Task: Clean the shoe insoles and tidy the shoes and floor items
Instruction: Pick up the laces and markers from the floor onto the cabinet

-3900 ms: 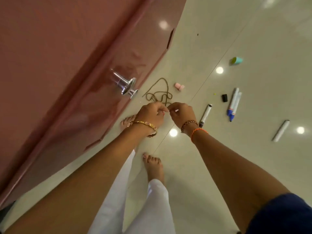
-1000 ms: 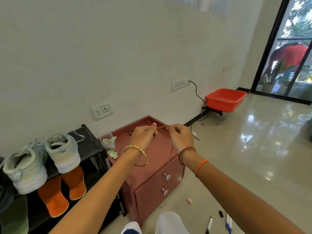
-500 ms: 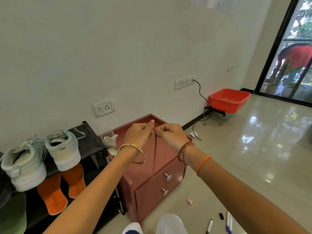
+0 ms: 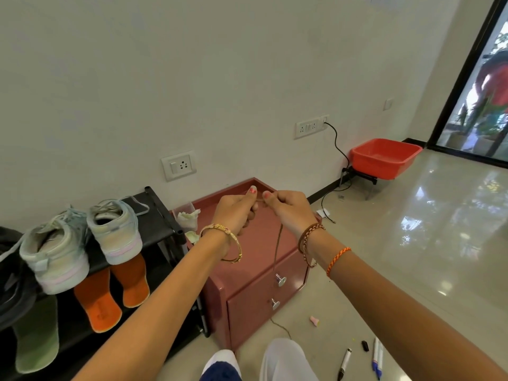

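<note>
Both hands up over the red cabinet, close together, thumbs nearly touching. Left hand curled round the upper end of a thin brown shoelace, gold bangle on the wrist. Right hand pinching the same lace just beside it, braided and orange bands on that wrist. Lace hanging straight down from the right hand, past the front of the cabinet, crossing the upper drawer knob; a loose tail trailing on the floor near the cabinet's foot.

Left of the cabinet, a black shoe rack. On its top shelf, two pale sneakers, heels toward the camera, laces loose. Below them, two orange insoles leaning upright side by side, and further left a green insole, also upright. Dark footwear at the far left edge, too cut off to make out.

On the cabinet's left far corner, a small clear container with crumpled tissue.

On the floor near right: a black marker, blue markers beside it, a small black cap, a little pink piece closer to the cabinet.

Far right by the wall, a red tub on a low stand, a black cable running up to the wall socket.
</note>
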